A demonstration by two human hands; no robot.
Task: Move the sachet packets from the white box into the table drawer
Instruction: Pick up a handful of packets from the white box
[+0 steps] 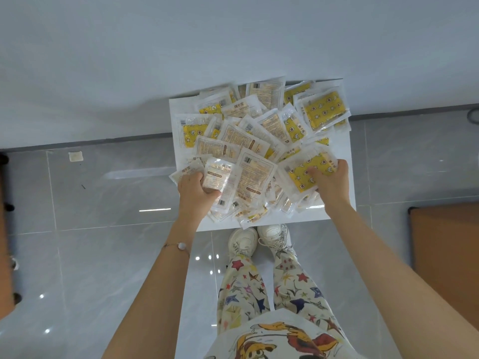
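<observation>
Barely started imo: white box [347,200] heaped w/ sachet packets [248,141], left hand [193,186] & right hand [330,181] each clutching a bunch at its near edge, drawer not in view.

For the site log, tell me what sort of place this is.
Probably a plain indoor room, perhaps an office or storeroom: glossy grey floor tiles, a bare white wall with a dark skirting, and a white box heaped with sachet packets set on the floor.

Sachet packets [259,141] heaped in the box [348,193], which stands before the shoes [259,240].
</observation>
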